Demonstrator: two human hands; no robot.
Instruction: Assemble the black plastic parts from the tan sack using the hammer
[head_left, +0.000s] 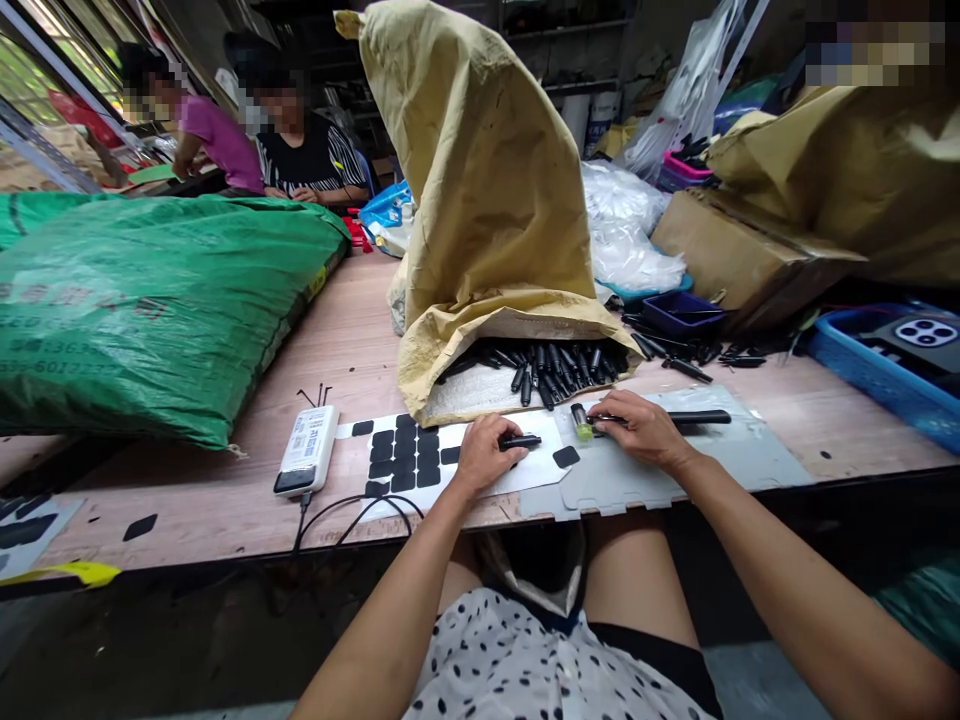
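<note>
My left hand (484, 455) rests on a white sticker sheet (420, 462) of black square pads and is closed round a short black cylindrical part (520, 441). My right hand (637, 428) lies just to the right on a grey backing sheet (660, 470), fingers pinched on a thin black rod-like tool (701, 418). Between the hands lies a small part with a yellow-green tip (580, 421). One loose black pad (565, 457) sits on the sheet below it. Just beyond, a tan paper sack (487, 200) spills several black cylindrical parts (547, 365).
A white power bank (307, 449) with a black cable lies left of the sheet. A large green woven sack (150, 300) fills the left of the wooden table (352, 330). Cardboard box (735, 255), blue trays (870, 375) and plastic bags stand right. Two people sit at the far end.
</note>
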